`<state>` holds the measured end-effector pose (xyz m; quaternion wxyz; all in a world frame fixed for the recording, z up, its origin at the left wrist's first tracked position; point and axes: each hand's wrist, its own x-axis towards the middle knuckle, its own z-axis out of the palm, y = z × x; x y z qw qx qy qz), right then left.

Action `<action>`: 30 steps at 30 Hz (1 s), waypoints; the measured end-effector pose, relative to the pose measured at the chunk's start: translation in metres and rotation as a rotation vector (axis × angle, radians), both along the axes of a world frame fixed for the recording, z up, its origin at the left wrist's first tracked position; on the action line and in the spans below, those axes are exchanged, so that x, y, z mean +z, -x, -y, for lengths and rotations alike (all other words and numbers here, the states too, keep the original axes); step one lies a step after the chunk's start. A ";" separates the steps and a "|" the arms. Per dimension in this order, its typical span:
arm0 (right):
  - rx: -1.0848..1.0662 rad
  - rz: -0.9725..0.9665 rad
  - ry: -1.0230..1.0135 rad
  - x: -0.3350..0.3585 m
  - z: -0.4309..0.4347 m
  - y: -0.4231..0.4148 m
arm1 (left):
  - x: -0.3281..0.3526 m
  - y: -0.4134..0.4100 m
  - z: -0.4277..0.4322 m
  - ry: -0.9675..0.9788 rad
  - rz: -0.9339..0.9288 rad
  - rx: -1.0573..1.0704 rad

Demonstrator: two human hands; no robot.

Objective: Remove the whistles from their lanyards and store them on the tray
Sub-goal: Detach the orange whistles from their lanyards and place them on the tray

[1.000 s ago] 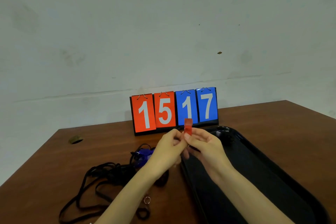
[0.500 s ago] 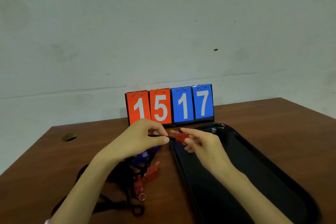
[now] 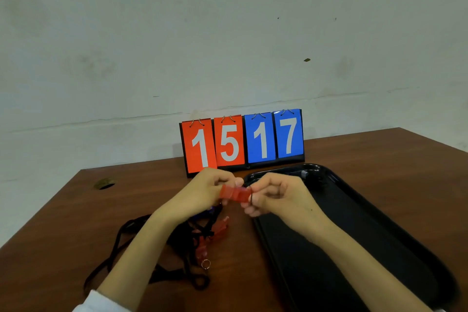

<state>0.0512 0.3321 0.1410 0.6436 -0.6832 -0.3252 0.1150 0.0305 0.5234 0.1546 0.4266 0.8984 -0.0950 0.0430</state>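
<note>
Left hand (image 3: 202, 191) and right hand (image 3: 276, 195) both pinch 1 red whistle (image 3: 234, 193), apparently above the tray's (image 3: 379, 223) left rim.

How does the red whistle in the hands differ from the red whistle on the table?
The held whistle is raised, pinched by the left hand and right hand; the table whistle lies untouched among the lanyards. The held whistle lies roughly level; the table whistle slants. Both are red.
</note>
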 end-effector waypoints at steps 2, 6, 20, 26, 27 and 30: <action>-0.091 -0.068 -0.078 0.000 0.002 -0.003 | -0.005 0.000 0.008 0.062 -0.055 -0.003; -0.288 -0.111 -0.114 -0.007 0.003 -0.009 | -0.011 0.000 0.022 0.000 -0.052 -0.070; -0.122 0.238 0.469 -0.015 0.002 -0.010 | 0.008 0.008 0.009 -0.288 0.082 -0.061; 0.145 -0.022 0.204 -0.002 0.007 -0.006 | 0.011 0.008 0.007 -0.035 0.008 -0.108; 0.147 -0.054 0.164 0.000 0.008 -0.006 | 0.010 0.007 0.007 0.016 -0.019 -0.100; 0.104 -0.109 0.071 0.002 0.010 -0.008 | 0.006 0.007 0.005 0.137 -0.098 -0.105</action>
